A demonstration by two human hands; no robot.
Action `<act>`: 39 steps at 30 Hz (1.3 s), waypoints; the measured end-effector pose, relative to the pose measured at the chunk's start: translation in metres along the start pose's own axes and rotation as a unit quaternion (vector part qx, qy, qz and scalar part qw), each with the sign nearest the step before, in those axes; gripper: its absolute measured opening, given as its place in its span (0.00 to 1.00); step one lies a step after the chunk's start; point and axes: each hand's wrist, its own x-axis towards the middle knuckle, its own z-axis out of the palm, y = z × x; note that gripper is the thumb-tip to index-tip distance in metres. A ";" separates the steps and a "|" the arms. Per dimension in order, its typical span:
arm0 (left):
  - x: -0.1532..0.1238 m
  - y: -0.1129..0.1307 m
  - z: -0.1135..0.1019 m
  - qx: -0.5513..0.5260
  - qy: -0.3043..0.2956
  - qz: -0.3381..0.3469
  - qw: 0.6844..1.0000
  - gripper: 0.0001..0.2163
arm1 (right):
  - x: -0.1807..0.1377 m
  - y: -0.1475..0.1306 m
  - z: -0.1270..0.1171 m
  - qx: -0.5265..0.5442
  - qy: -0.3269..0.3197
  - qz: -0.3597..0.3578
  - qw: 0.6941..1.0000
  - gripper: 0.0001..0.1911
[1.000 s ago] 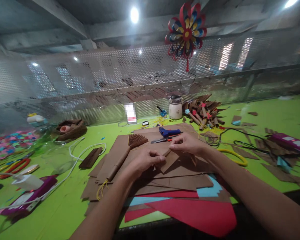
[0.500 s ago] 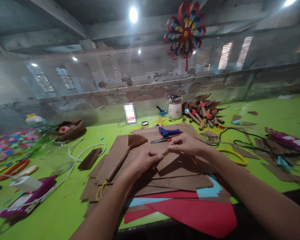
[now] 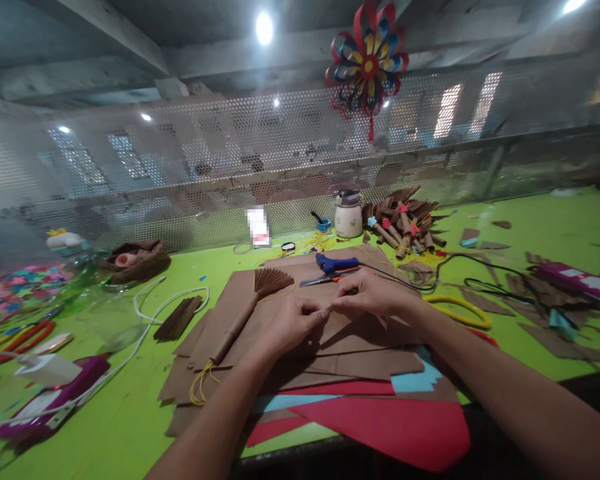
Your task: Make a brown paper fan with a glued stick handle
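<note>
I am pinching a small brown paper piece (image 3: 329, 310) between the fingertips of the left hand (image 3: 293, 323) and right hand (image 3: 367, 293) (the fingers are mostly hiding it from my end), over the stacked brown sheets (image 3: 370, 367). A pleated paper fan (image 3: 235, 325) is lying to the left, a blue glue gun (image 3: 337, 264) is resting just beyond the right hand, and more fans (image 3: 405, 220) are lying heaped farther back.

No lettering is legible anywhere — the pale panel (image 3: 258, 227) against the mesh is pixelated, showing only a reddish patch low down. The cream-coloured jar (image 3: 349, 220) bears small dark marks, and the right-hand purple case (image 3: 560, 272) has white patches — all too small or blurred to read.
</note>
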 end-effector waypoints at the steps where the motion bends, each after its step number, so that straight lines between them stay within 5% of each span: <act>1: 0.000 0.003 0.000 0.003 0.002 0.004 1.000 0.18 | -0.001 -0.002 -0.001 0.006 0.001 0.006 1.000 0.16; 8: 0.000 0.014 0.003 0.058 0.090 0.045 0.993 0.11 | 0.000 -0.014 0.004 0.023 0.003 0.022 0.999 0.17; 21: 0.003 -0.007 -0.004 0.026 0.064 0.020 0.997 0.14 | 0.001 0.004 -0.005 0.055 0.023 0.069 0.996 0.13; 28: 0.000 0.000 -0.004 -0.036 0.050 -0.073 0.995 0.17 | 0.002 0.008 -0.009 0.048 0.051 0.083 0.994 0.16; 39: 0.000 -0.001 -0.012 -0.054 0.049 -0.029 0.997 0.17 | -0.003 0.006 -0.018 0.129 0.012 0.144 0.981 0.19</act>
